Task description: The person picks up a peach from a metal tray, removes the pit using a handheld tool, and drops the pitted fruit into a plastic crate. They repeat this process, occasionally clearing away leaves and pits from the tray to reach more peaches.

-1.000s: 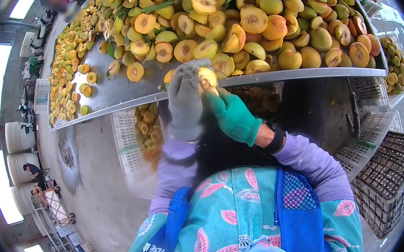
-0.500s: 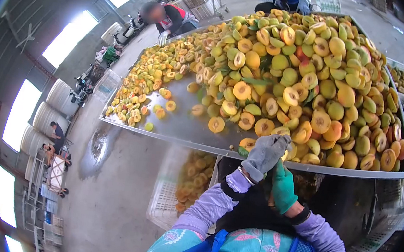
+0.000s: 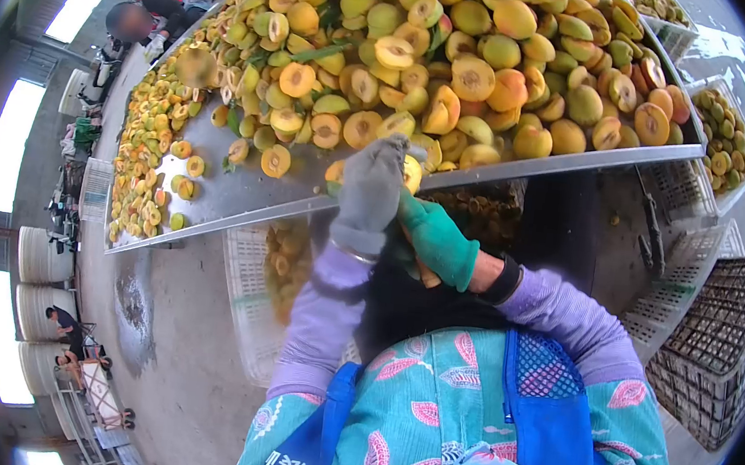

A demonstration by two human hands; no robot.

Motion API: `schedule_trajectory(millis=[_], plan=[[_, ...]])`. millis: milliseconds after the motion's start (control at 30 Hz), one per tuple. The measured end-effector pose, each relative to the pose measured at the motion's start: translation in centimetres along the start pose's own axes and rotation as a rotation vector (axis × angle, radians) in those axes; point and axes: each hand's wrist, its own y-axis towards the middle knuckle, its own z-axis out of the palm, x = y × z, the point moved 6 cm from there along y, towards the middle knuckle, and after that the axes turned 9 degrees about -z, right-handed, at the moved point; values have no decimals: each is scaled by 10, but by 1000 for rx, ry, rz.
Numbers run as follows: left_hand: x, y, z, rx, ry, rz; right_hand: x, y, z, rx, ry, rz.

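Note:
My left hand [image 3: 372,187], in a grey glove, is closed at the near rim of a metal table [image 3: 303,205]. A yellow peach [image 3: 411,174] shows between its fingers and my right hand. My right hand [image 3: 441,240], in a green glove, sits just below and to the right, its fingers wrapped round a tool. Only the tool's brown wooden handle [image 3: 428,276] shows beneath the glove; its working end is hidden. Beyond both hands lies a large heap of peaches [image 3: 473,78], many cut in half with stones or hollows showing.
White plastic crates [image 3: 243,296] stand below the table edge, one holding peaches. At right are another crate of peaches [image 3: 725,142] and stacked dark crates [image 3: 716,337]. A co-worker [image 3: 154,23] bends over the far left side. Large white tubs [image 3: 45,257] line the wall.
My view has swung and dropped, so the table and heap sit further left and higher. Both hands stay together at the rim, the peach between them.

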Motion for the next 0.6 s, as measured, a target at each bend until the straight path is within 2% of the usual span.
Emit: schedule_trajectory(millis=[33,100,167,200,233,267,300,333,367,400,500,567,600], plan=[[-4,1,3,56,17,-17,-5,0,5,50,153,31],[-10,-6,12,207,-209,-127,-11,3,18,159,450,87],[-17,-13,16,344,-329,-207,-8,-1,18,227,532,88],[-1,-4,14,379,-335,-23,-20,2,10,244,513,68],[16,3,12,411,-352,161,-19,6,4,271,480,23],[34,15,13,477,-436,206,-18,5,-8,178,220,-12],[38,12,9,331,-323,115,-16,4,-18,67,-32,-55],[7,-3,5,262,-75,160,-6,-1,-16,2,-161,-92],[4,-8,9,219,-227,129,1,-7,-15,-73,-279,-118],[8,-9,11,185,-329,115,-5,-7,-13,-28,-140,-109],[2,-12,21,361,-510,33,-10,-7,-7,153,290,-28],[0,-17,26,384,-488,41,-3,-21,10,322,608,52],[1,-18,29,393,-509,31,-2,-21,12,381,673,21]])
